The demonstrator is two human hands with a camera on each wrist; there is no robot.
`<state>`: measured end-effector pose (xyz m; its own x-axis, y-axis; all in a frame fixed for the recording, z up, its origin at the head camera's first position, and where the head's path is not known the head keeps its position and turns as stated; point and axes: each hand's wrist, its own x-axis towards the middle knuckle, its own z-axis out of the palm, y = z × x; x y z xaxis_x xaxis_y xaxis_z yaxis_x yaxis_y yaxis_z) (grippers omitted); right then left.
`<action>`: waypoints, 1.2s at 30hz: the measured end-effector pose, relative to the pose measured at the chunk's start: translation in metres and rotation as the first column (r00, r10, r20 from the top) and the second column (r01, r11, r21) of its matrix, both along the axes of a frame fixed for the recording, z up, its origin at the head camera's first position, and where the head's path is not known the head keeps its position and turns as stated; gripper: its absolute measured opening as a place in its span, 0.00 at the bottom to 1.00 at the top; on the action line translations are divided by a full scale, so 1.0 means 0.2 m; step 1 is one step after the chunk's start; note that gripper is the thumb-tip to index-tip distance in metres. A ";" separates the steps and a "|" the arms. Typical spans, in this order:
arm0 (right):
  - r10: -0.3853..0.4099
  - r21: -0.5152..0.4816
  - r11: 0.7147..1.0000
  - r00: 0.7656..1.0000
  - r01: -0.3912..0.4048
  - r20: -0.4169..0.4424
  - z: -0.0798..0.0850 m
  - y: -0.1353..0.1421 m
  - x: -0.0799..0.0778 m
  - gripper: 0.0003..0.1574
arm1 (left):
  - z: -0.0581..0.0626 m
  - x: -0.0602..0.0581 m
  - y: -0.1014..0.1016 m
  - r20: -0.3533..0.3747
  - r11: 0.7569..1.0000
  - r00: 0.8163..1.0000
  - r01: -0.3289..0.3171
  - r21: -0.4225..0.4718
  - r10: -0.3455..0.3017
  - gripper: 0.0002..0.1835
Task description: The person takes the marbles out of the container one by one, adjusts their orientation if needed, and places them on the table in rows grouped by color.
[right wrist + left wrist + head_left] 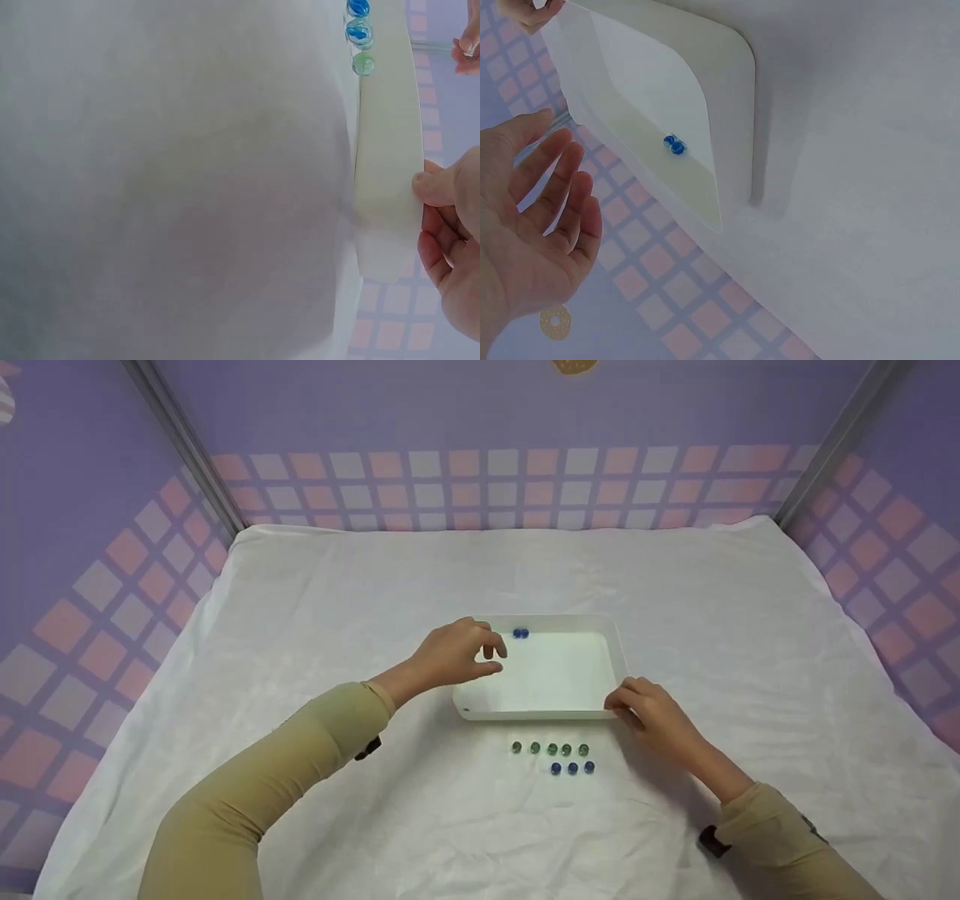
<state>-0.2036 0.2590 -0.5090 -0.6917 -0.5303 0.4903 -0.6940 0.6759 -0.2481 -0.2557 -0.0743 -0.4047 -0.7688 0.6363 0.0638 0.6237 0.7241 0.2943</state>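
A shallow white tray [551, 675] lies on the cloth. My right hand [656, 716] pinches its near right corner; in the right wrist view the thumb [435, 187] presses the outer wall and the fingers are behind the rim. Over the tray's left side hovers my left hand [461, 652], its fingers loosely bent and apart from the thumb. The left wrist view shows nothing in that palm [529, 247]. Two blue marbles [520, 634] touch each other inside the tray by the far wall.
In front of the tray, several green marbles [552, 749] form a row, with three blue marbles [572, 769] in a shorter row nearer me. White cloth [360, 585] covers the table. Purple panels with pink and white squares [465, 480] enclose the back and sides.
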 end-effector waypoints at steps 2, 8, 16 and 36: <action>-0.007 0.005 1.000 1.000 0.007 0.005 0.00 0.00 0.00 0.13 | 0.00 -0.01 -0.01 0.017 1.000 1.000 -0.012 -0.013 0.012 0.11; -0.019 0.027 0.999 1.000 0.019 0.007 0.00 0.00 0.01 0.12 | 0.01 -0.06 -0.02 0.088 0.997 0.995 -0.034 -0.067 0.040 0.12; -0.002 0.037 0.999 0.998 0.004 -0.056 0.00 0.00 0.00 0.12 | 0.03 -0.13 -0.04 0.187 0.987 0.981 -0.023 -0.162 0.054 0.11; -0.007 0.053 0.999 0.998 0.010 -0.062 0.01 0.00 -0.01 0.12 | 0.15 -0.28 0.01 0.370 0.897 0.904 -0.031 -0.442 0.213 0.14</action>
